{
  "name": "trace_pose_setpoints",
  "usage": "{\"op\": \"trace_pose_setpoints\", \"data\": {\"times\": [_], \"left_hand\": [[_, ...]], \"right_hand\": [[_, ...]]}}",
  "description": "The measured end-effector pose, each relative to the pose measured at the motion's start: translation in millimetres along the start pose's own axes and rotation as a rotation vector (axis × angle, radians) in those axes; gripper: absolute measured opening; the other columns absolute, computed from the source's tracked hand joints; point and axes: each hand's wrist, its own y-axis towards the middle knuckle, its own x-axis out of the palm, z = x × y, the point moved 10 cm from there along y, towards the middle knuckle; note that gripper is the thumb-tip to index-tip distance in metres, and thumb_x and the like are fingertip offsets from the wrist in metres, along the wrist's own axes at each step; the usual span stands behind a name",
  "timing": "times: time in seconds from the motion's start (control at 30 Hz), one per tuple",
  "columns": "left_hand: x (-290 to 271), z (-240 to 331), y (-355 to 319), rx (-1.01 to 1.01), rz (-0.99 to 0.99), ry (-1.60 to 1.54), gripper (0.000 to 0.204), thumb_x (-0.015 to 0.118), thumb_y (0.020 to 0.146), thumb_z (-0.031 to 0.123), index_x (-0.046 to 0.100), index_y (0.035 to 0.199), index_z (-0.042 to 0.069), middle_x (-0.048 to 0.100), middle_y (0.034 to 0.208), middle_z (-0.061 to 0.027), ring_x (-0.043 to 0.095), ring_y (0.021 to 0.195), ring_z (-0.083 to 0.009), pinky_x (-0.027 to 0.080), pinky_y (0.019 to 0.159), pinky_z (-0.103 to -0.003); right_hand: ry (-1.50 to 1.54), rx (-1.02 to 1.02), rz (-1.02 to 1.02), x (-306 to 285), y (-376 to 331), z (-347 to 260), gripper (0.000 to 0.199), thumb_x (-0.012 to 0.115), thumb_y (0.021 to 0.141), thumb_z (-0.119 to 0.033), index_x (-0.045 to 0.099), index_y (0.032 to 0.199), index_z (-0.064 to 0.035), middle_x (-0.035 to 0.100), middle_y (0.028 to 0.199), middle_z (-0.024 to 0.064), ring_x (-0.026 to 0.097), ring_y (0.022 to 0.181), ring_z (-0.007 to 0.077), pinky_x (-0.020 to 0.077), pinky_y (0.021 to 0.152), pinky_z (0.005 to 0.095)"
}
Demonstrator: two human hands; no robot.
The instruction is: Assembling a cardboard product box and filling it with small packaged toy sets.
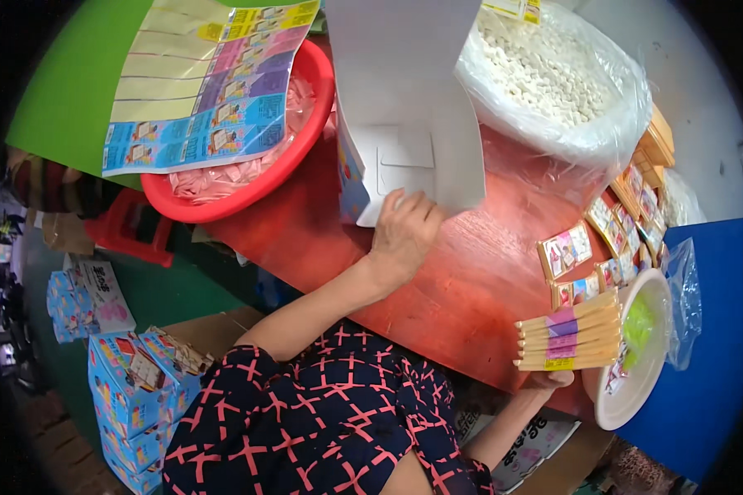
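Observation:
My left hand (404,233) reaches across the table, its fingers curled over the near edge of an open cardboard box (404,153). White inside, the box shows blue printing on its left outer side, and its tall flap rises away from me. Down at the right, my right hand (551,379) grips a row of thin light-wood packs (565,334) from beneath. Purple, pink and yellow labels run along the packs' edges. Most of the right hand's fingers are hidden under them.
A red basin (322,91) of pink packets carries printed label sheets (206,91). A plastic-lined tub (636,124) holds small white pieces. More labelled wooden packs (565,252) and a pale bowl (611,404) with green contents are on the right. Blue cartons (128,396) stand lower left.

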Motion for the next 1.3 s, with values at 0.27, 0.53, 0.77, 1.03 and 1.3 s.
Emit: {"op": "trace_pose_setpoints", "data": {"times": [0.27, 0.53, 0.77, 1.03, 1.3], "left_hand": [[43.3, 53.2, -50.4, 0.196, -0.596, -0.624, 0.019, 0.063, 0.071, 0.004, 0.057, 0.090, 0.005, 0.060, 0.100, -0.0152, 0.057, 0.095, -0.0315, 0.045, 0.083, -0.036], [28.6, 42.7, -27.2, 0.164, -0.246, -0.492, 0.048, 0.067, 0.073, 0.007, 0.048, 0.117, 0.004, 0.031, 0.133, -0.0291, 0.037, 0.119, -0.0447, 0.035, 0.097, -0.048], [50.8, 42.1, -33.1, 0.111, -0.415, -0.303, 0.082, 0.078, 0.060, 0.017, 0.038, 0.131, 0.006, 0.021, 0.134, -0.0367, 0.034, 0.117, -0.0525, 0.033, 0.096, -0.053], [60.6, 18.4, -23.7, -0.026, -0.394, -0.448, 0.107, 0.081, 0.054, 0.020, 0.019, 0.139, 0.002, 0.023, 0.137, -0.0313, 0.033, 0.122, -0.0468, 0.033, 0.099, -0.049], [47.0, 19.4, -16.3, -0.057, -0.373, -0.334, 0.101, 0.080, 0.058, 0.023, 0.022, 0.136, -0.005, 0.033, 0.134, -0.0254, 0.040, 0.118, -0.0397, 0.037, 0.096, -0.043]], "right_hand": [[-0.722, 0.285, -0.261, 71.3, 25.0, -96.2, 0.094, 0.070, 0.048, -0.016, 0.031, 0.132, 0.0037, 0.055, 0.113, 0.0165, 0.059, 0.092, 0.0261, 0.0487, 0.081, 0.0382], [-1.197, 0.691, -0.264, 212.7, 68.2, -50.0, 0.072, 0.069, 0.050, -0.011, 0.047, 0.117, 0.0040, 0.063, 0.096, 0.0121, 0.060, 0.084, 0.0194, 0.0486, 0.075, 0.0297], [-1.487, 0.844, -0.457, 219.3, 118.9, -11.5, 0.031, 0.069, 0.059, -0.007, 0.062, 0.087, 0.0038, 0.065, 0.076, 0.0099, 0.061, 0.065, 0.0142, 0.0499, 0.061, 0.0258], [-1.494, 0.849, -0.461, 208.9, 117.9, -6.4, 0.047, 0.073, 0.057, -0.007, 0.059, 0.101, 0.0010, 0.065, 0.091, 0.0107, 0.062, 0.080, 0.0176, 0.0505, 0.071, 0.0294], [-1.690, 0.893, -0.356, 205.2, 108.7, 2.6, 0.033, 0.073, 0.059, -0.017, 0.066, 0.087, -0.0025, 0.065, 0.078, 0.0072, 0.058, 0.067, 0.0161, 0.0466, 0.060, 0.0288]]}}
